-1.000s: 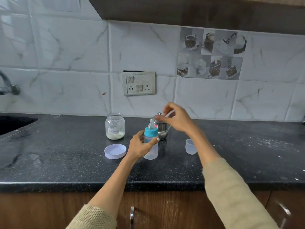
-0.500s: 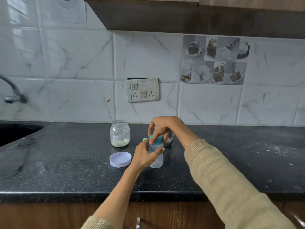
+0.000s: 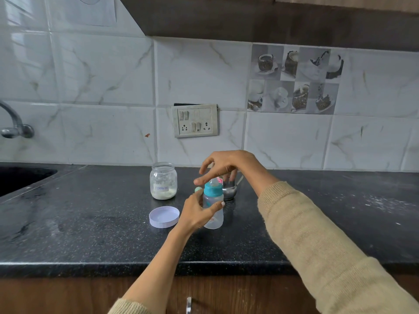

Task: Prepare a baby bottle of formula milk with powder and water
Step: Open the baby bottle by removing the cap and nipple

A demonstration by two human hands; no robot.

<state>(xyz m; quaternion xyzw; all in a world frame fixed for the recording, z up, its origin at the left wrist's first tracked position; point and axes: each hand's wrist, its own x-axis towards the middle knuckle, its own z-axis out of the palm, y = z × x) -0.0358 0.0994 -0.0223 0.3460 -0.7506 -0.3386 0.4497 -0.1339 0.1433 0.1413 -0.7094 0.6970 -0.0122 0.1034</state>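
Observation:
A clear baby bottle [image 3: 214, 217] with a teal collar [image 3: 212, 191] and nipple stands upright on the black counter [image 3: 90, 223]. My left hand [image 3: 196, 213] grips the bottle's body from the left. Just above the nipple hovers my right hand [image 3: 223, 165], fingers spread and loosely bent and holding nothing, with its thumb close to the collar. An open glass jar [image 3: 163, 181] labelled formula, with white powder at its bottom, stands behind and to the left. The jar's white lid [image 3: 164, 216] lies upturned beside the bottle. A small steel pot [image 3: 229, 191] sits right behind the bottle.
A sink [image 3: 20, 177] and a tap [image 3: 13, 129] are at the far left. A switchboard [image 3: 195, 121] is on the tiled wall. A small pale green round piece [image 3: 198, 189] shows behind my left thumb. White specks dust the counter's right side [image 3: 374, 202].
My right hand moved from the steel pot to the bottle's collar, gripped it, and now has lifted off with loosened fingers. My left hand kept holding the bottle.

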